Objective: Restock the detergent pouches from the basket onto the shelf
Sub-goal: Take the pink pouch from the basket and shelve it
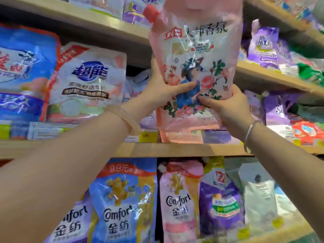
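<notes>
Right now both hands grip one pink detergent pouch (194, 71) upright in front of the middle shelf (175, 149): the left hand (163, 88) is clamped on its left edge with the thumb across the printed front, and the right hand (226, 104) is closed round its lower right corner. Its base sits at, or just above, the shelf's front lip, before a dark gap beside the white pouch (87, 81). The basket is out of view. The likeliest slip, I judge, is the soft, heavy pouch slumping forward off the lip if released too early; pushed in crooked, its red cap (151, 12) could also snag the shelf above (105, 20) or shove the neighbouring purple pouches (273, 111) out of line
</notes>
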The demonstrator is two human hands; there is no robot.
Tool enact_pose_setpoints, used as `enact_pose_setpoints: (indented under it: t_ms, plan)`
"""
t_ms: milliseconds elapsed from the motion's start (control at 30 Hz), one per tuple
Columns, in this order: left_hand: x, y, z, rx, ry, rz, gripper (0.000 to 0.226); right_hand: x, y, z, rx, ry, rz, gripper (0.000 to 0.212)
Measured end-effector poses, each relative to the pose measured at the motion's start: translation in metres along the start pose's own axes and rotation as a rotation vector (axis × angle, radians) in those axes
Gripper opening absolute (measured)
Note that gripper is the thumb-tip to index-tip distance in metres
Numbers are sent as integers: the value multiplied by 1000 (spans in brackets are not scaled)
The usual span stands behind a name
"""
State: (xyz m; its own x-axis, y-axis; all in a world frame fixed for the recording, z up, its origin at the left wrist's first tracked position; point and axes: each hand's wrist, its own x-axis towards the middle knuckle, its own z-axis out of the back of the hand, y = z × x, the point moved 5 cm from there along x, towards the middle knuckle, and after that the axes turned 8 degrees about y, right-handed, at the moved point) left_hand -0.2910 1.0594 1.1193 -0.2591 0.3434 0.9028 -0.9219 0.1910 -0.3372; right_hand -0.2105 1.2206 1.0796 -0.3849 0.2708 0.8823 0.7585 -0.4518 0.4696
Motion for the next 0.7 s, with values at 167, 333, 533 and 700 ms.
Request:
enact_pose_setpoints:
  t_ms: [167, 333, 533, 700]
  plan:
    - [32, 29, -32, 43, -178, -39, 120, 50, -46, 24, -21, 72, 8, 50]
    - [53, 43, -42, 296, -271, -16, 106, 85, -81, 25, 24, 164, -27, 49]
    - [49, 54, -44, 466, -287, 22, 91, 91, -117, 12, 71, 294, -105, 48]
    - [47, 63, -48, 581, -249, 130, 75, 85, -137, 9, 49, 389, -165, 28]
